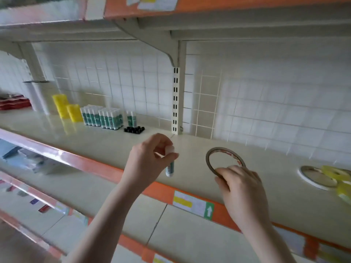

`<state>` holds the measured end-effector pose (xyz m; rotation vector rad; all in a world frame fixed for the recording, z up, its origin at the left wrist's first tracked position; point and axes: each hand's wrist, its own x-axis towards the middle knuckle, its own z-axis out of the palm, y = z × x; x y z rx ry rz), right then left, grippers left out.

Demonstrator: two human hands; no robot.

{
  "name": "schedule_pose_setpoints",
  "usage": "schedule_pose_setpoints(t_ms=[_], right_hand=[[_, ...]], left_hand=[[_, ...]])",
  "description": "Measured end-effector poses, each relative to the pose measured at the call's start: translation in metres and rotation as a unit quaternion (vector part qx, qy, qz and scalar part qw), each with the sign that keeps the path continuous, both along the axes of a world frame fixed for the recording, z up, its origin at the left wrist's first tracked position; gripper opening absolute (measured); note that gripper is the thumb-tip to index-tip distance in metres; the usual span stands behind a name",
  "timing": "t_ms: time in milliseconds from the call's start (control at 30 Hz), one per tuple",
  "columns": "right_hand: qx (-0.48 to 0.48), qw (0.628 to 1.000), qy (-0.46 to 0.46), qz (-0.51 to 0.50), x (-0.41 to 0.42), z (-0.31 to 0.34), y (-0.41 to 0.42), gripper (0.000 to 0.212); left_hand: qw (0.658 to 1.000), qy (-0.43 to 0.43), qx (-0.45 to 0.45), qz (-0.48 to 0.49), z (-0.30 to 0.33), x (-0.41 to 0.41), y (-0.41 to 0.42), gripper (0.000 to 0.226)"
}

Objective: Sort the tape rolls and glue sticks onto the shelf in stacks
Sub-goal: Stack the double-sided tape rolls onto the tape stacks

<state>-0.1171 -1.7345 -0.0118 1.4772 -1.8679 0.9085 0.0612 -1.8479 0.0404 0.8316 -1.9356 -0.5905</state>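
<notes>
Glue stick (169,168): upright, white cap uppermost, pinched near the cap between thumb and curled fingers of left hand (150,158); lower end close above the shelf (106,149), near the front lip; contact with the surface not discernible. Hangs below and slightly right of the palm.

Tape roll (224,158): thin brown ring, tilted up on its near edge, gripped at that near edge by curled fingers of right hand (241,186); far arc raised, well beyond the fingertips; hollow centre fully visible.

Standing glue sticks (101,118): packed block at back left of same shelf, well apart from left hand; two more (131,118) just right of the block; black caps cluster (134,129) in front of those.

Further tape (319,176): flat white-rimmed roll at right, with yellowish clear rolls (340,179) overlapping it, near the frame edge and blurred.

Hazards, as judged:
- Glue stick held by a light pinch high on the body; likely to swing or slip if released early, then topple and roll toward the front lip.
- Placement into the packed block liable to knock neighbours over, domino fashion.
- Tape roll, narrow and on edge, prone to roll away if let go before lying flat.
- Both hands loaded; neither free to steady a stack.
</notes>
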Motion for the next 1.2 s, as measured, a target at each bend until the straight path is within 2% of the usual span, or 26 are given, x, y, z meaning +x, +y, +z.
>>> schedule_pose_setpoints(t_ms=[67, 200, 400, 667, 867, 1200], right_hand=[[0.011, 1.0, -0.003, 0.007, 0.018, 0.001, -0.025, 0.008], [0.03, 0.999, -0.025, 0.028, 0.047, 0.006, -0.077, 0.024], [0.045, 0.998, -0.029, 0.041, 0.071, 0.007, -0.152, 0.022], [0.082, 0.995, -0.04, 0.029, 0.092, 0.018, -0.241, 0.023], [0.09, 0.995, -0.038, -0.009, 0.108, 0.014, -0.277, 0.028], [0.114, 0.988, -0.043, -0.1, 0.126, 0.012, -0.319, 0.028]], left_hand=[[1.0, -0.003, 0.001, 0.01, -0.001, 0.022, -0.022, 0.026], [0.999, 0.0, 0.007, 0.031, -0.005, 0.055, -0.065, 0.027], [0.999, -0.021, 0.002, 0.043, -0.011, 0.08, -0.14, 0.032], [0.998, -0.057, -0.007, 0.029, 0.009, 0.094, -0.249, 0.025], [0.994, -0.107, -0.022, -0.007, 0.024, 0.084, -0.312, 0.021], [0.98, -0.155, -0.043, -0.12, 0.027, 0.045, -0.376, 0.02]])
